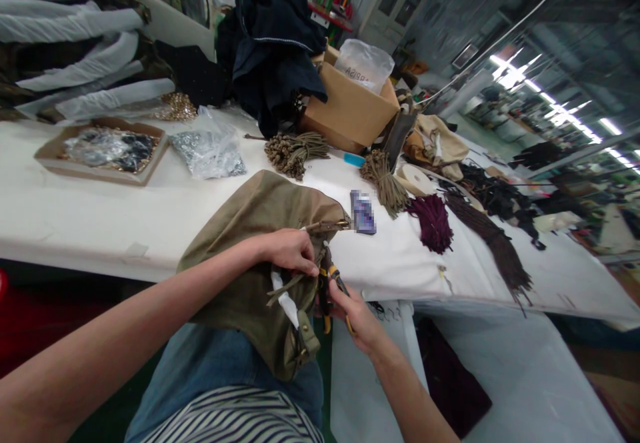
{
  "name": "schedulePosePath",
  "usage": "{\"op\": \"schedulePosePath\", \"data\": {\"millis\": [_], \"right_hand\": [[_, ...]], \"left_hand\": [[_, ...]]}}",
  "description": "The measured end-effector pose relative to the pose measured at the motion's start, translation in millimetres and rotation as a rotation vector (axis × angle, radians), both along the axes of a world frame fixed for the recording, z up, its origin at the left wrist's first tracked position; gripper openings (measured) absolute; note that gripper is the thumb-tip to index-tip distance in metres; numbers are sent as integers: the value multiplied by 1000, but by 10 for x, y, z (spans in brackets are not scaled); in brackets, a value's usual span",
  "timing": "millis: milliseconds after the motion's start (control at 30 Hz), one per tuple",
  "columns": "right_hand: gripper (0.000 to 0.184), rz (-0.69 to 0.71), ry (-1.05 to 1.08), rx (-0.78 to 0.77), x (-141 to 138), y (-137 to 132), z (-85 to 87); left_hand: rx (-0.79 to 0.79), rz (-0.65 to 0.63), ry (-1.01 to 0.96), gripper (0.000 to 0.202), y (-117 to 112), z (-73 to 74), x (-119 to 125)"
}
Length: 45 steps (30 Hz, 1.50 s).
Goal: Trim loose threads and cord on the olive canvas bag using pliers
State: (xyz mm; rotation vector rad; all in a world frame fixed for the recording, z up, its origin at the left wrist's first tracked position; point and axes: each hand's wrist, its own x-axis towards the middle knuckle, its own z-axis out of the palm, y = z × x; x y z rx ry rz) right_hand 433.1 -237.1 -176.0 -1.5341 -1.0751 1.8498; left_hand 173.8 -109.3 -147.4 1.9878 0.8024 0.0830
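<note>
the white table [75, 216] is bearing your olive canvas bag [250, 243], which is hanging off its near edge onto your lap. your left hand [290, 251] is pinching the bag's cords; your right hand [356, 313] is gripping orange-handled pliers [334, 282] beside them.

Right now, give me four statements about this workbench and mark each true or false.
1. The left hand grips the olive bag. True.
2. The right hand holds a hammer. False: it holds pliers with yellow-and-black handles.
3. A maroon tassel bundle lies on the white table. True.
4. The cardboard box stands on the floor. False: it stands on the table, beside dark garments.
</note>
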Motion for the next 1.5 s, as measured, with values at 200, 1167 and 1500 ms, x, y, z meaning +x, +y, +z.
{"op": "schedulePosePath", "data": {"millis": [200, 1167, 1500], "right_hand": [[62, 19, 156, -106, 27, -4, -3], [66, 34, 117, -69, 20, -2, -4], [65, 121, 52, -36, 308, 101, 114]], "left_hand": [[37, 18, -25, 34, 7, -70, 6], [56, 60, -5, 37, -6, -69, 15], [89, 61, 4, 36, -10, -52, 46]]}}
